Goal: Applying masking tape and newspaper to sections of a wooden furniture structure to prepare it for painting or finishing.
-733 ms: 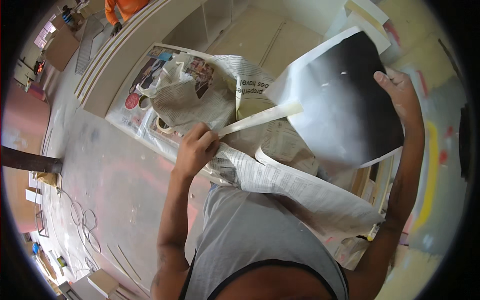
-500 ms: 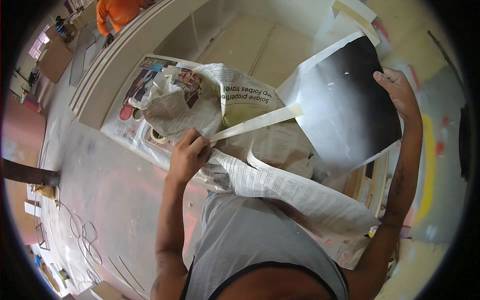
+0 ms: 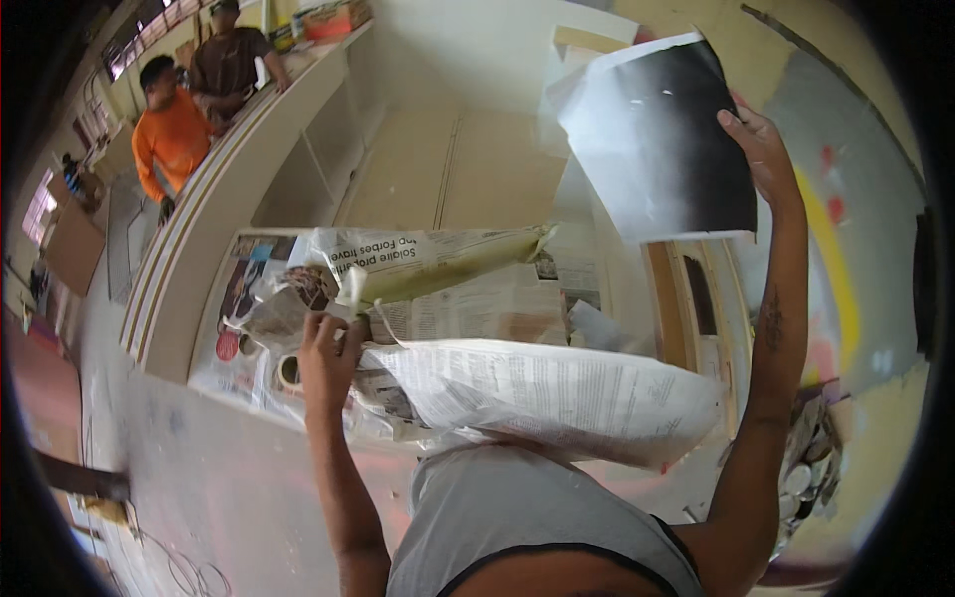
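My right hand (image 3: 766, 159) grips the right edge of a sheet of paper (image 3: 662, 139) shaded from black to white, raised over the far right of the work. My left hand (image 3: 326, 353) is closed over the newspapers, its fingers pinching a pale strip of masking tape (image 3: 356, 287) that looks curled and crumpled. A long newspaper sheet (image 3: 557, 393) droops along the near edge, against my shirt. Behind it lies more newspaper (image 3: 468, 269) with a yellowish-green stain. Beside my left hand sits a roll of tape (image 3: 288, 371).
A long white panelled counter (image 3: 239, 189) runs along the left and far side. Two people stand beyond it, one in an orange shirt (image 3: 174, 139). Wooden strips (image 3: 676, 308) border the right side. Cans (image 3: 799, 480) and litter lie on the floor at lower right.
The tape strip, earlier stretched to the paper sheet, is now off it and curled by my left hand. The sheet has moved away and slightly left. My view has shifted, showing a second person.
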{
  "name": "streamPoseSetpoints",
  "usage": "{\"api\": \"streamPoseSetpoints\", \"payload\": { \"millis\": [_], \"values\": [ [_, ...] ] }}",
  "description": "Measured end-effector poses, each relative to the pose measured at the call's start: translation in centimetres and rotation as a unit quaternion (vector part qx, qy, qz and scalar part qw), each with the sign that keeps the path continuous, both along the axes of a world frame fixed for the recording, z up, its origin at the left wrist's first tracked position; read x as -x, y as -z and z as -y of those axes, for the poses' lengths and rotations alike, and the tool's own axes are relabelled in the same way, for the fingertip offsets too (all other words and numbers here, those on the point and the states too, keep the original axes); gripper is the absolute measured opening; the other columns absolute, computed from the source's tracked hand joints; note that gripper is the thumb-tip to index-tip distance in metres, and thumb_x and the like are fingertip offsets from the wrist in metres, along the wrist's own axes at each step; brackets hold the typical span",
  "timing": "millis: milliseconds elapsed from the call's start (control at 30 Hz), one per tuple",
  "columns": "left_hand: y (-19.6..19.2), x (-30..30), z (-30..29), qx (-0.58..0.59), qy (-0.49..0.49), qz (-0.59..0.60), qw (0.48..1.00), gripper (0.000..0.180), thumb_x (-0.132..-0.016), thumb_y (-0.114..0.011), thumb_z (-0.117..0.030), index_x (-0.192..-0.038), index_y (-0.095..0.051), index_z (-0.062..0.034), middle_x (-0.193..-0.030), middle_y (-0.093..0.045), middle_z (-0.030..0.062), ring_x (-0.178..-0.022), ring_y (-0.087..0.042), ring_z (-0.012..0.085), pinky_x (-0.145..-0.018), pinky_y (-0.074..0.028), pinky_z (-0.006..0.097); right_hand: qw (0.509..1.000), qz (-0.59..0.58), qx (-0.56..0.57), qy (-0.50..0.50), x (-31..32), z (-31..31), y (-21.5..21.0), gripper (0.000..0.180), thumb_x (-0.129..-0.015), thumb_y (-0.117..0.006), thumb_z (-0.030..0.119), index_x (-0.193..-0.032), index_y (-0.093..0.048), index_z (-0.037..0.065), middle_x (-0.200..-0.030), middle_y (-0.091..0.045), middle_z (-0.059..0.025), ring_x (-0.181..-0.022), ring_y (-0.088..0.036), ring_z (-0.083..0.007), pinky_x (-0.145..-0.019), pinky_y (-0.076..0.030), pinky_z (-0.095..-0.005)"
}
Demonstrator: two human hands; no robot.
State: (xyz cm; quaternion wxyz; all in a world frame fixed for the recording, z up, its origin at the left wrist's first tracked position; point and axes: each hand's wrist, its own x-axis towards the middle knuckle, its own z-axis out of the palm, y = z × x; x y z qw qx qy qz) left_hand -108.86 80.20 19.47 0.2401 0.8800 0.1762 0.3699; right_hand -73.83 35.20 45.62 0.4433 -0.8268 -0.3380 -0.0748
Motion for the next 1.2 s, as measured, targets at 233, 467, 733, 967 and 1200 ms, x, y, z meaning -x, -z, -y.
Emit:
{"api": "streamPoseSetpoints", "payload": {
  "millis": [233,467,733,967,1200],
  "values": [
    [4.6,-10.4,2.4,0.016,0.141,-0.085,0.986,0.032,-0.105,-0.056,-0.029,-0.093,-0.066,-0.0006,-0.093,-0.062,0.0184,-0.086,-0.062,0.0431,-0.074,-0.048,0.050,0.989,-0.064,-0.134,-0.018,3.8,2.5,-0.5,0.043,-0.099,-0.071,0.030,-0.129,-0.065,0.000,-0.110,-0.068,-0.0014,-0.102,-0.060,-0.0096,-0.098,-0.046,-0.0281],
    [-2.1,-14.4,10.0,0.273,0.248,0.077,0.926,0.036,-0.109,-0.053,-0.030,-0.104,-0.068,0.0013,-0.104,-0.071,0.0101,-0.092,-0.065,0.0226,-0.089,-0.049,0.035,0.975,-0.047,-0.208,-0.064,9.2,5.7,1.0,0.065,-0.092,-0.079,0.020,-0.146,-0.050,-0.002,-0.126,-0.065,-0.0057,-0.113,-0.061,-0.0136,-0.101,-0.045,-0.0264],
    [-14.0,-10.6,24.7,0.236,0.305,0.272,0.882,0.077,-0.091,-0.080,-0.036,-0.147,-0.042,0.0005,-0.148,-0.051,0.0184,-0.141,-0.046,0.0303,-0.118,-0.034,0.043,0.979,0.091,-0.098,-0.153,15.6,8.2,0.8,0.042,-0.091,-0.081,0.024,-0.121,-0.064,0.002,-0.105,-0.071,-0.0065,-0.092,-0.066,-0.0170,-0.087,-0.051,-0.0301],
    [-18.3,-1.5,33.1,0.017,0.245,0.311,0.918,0.065,-0.085,-0.085,-0.021,-0.135,-0.054,0.0034,-0.128,-0.062,0.0166,-0.121,-0.060,0.0285,-0.106,-0.044,0.040,0.913,0.337,0.086,-0.214,19.6,12.9,0.9,0.030,-0.086,-0.080,0.028,-0.103,-0.067,0.007,-0.084,-0.067,-0.0113,-0.078,-0.067,-0.0353,-0.072,-0.052,-0.0457],
    [-17.6,5.0,44.7,0.171,0.231,0.313,0.905,0.011,-0.103,-0.062,-0.005,-0.111,-0.065,0.0017,-0.098,-0.066,0.0012,-0.090,-0.056,0.0058,-0.082,-0.042,0.019,0.891,0.209,0.162,-0.370,20.0,22.5,0.0,0.026,-0.087,-0.079,0.024,-0.093,-0.067,0.002,-0.080,-0.061,-0.0130,-0.080,-0.063,-0.0296,-0.074,-0.050,-0.0370]
  ]
}}
